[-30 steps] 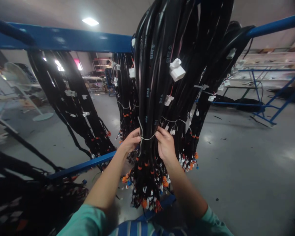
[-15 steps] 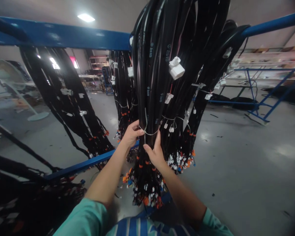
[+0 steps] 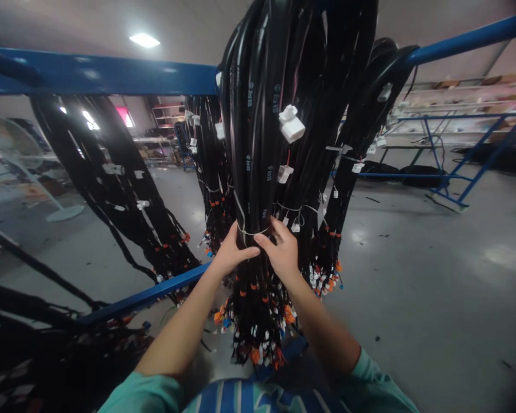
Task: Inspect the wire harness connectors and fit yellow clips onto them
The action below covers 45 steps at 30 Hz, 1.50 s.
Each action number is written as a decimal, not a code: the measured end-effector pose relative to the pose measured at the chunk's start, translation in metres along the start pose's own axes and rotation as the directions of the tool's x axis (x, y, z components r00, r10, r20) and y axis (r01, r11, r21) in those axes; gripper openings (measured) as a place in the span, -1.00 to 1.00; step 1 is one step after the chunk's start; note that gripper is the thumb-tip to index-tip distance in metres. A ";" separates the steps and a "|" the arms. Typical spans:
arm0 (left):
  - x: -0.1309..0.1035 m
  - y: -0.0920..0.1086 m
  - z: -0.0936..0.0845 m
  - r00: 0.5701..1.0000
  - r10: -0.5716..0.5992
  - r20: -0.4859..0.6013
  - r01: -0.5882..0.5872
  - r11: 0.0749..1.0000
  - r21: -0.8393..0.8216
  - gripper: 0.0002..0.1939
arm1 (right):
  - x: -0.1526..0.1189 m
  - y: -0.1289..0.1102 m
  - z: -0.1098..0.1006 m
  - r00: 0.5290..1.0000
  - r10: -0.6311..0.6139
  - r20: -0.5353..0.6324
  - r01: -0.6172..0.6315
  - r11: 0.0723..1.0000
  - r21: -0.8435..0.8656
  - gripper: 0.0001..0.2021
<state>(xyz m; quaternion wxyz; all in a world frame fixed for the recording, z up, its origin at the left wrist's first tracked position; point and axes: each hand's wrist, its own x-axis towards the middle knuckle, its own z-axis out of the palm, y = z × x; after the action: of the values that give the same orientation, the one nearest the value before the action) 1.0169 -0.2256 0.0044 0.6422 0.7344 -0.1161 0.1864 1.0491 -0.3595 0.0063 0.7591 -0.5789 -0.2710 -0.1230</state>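
Note:
A thick bundle of black wire harnesses (image 3: 254,166) hangs straight down in front of me, with white, orange and blue connectors (image 3: 260,344) clustered at its lower end. Around it runs a thin pale tie (image 3: 254,233) whose tail sticks up on the left. My left hand (image 3: 231,253) grips the bundle's left side at the tie, thumb across the front. From the right, my right hand (image 3: 282,253) clasps the same bundle, its thumb touching the tie. Both hands' fingers are partly hidden behind the harnesses. A white connector (image 3: 292,125) dangles above them.
More tied harnesses (image 3: 348,149) hang close on the right, others (image 3: 124,172) on the left. A blue beam (image 3: 112,71) crosses above, and a lower blue bar (image 3: 155,291) runs at the left. Further back stand a fan (image 3: 12,140) and a blue frame (image 3: 456,172).
My right hand has moved up to the tie, its thumb now on it. My left thumb has shifted from the tie to just below it. The view has turned slightly.

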 end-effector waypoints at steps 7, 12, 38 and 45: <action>0.013 0.021 0.010 0.978 0.052 -0.203 -0.013 0.982 0.190 -0.36 | 0.017 -0.017 0.007 0.999 0.009 -0.051 -0.002 0.991 0.131 -0.54; 0.022 0.029 0.005 0.982 0.072 -0.172 -0.049 0.990 0.131 -0.41 | 0.028 -0.022 0.006 0.998 -0.031 -0.052 0.034 0.998 0.053 -0.55; 0.044 0.048 -0.002 0.993 0.114 -0.001 -0.110 0.953 -0.284 -0.15 | 0.025 -0.012 0.010 0.996 -0.003 -0.087 0.021 0.979 0.201 -0.76; 0.031 0.035 0.010 0.998 -0.009 -0.061 -0.007 0.965 -0.261 -0.33 | 0.035 -0.022 0.023 0.970 0.028 -0.241 0.054 0.943 0.328 -0.76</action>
<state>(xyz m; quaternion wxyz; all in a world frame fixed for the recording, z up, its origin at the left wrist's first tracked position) 1.0320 -0.2385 0.0481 0.7367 0.6374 -0.1193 0.1919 1.0611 -0.3401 0.0481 0.8723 -0.4214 -0.1971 -0.1503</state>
